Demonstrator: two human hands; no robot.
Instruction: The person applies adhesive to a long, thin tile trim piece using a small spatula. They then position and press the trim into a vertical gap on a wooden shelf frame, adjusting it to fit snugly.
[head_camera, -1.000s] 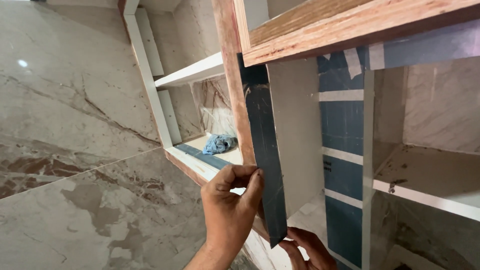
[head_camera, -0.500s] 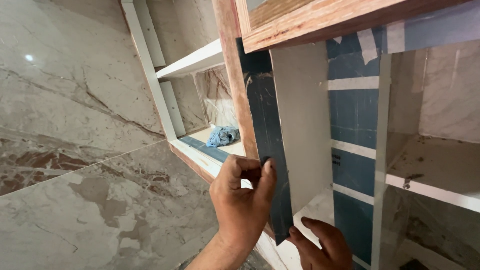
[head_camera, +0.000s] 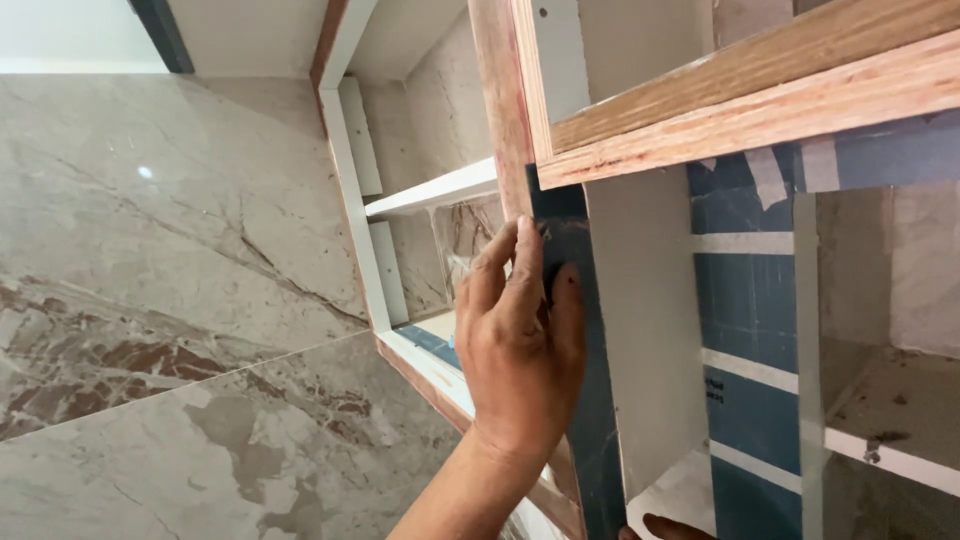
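- The marble wall (head_camera: 170, 330) fills the left side, grey-beige with brown veins, and a thin seam runs slantwise across it.
- Right of the wall stands a white frame (head_camera: 350, 200) with a reddish wooden edge, around an open niche.
- Inside the niche a white shelf (head_camera: 435, 188) crosses at mid height, and marble shows behind it.
- The left hand (head_camera: 520, 350) comes up from the bottom middle, back of the hand towards the camera, forearm below it.
- Its fingers (head_camera: 525, 265) lie straight and close together, pressed flat on the front of the dark blue strip (head_camera: 590, 420); they are not clenched, and the thumb side is hidden behind the hand, so I cannot tell whether it pinches the strip's edge.
- The dark blue strip runs upright along the front edge of a white panel (head_camera: 645, 330), from just under the wooden beam (head_camera: 740, 110) down to the bottom edge of the picture.
- At the very bottom, just right of the strip, a small part of the right hand (head_camera: 675, 527) shows; too little is visible to tell how its fingers are set.
- Further right, the back of the cabinet (head_camera: 750, 300) is blue with white bands, and another white shelf (head_camera: 890, 455) carries dust and small bits.
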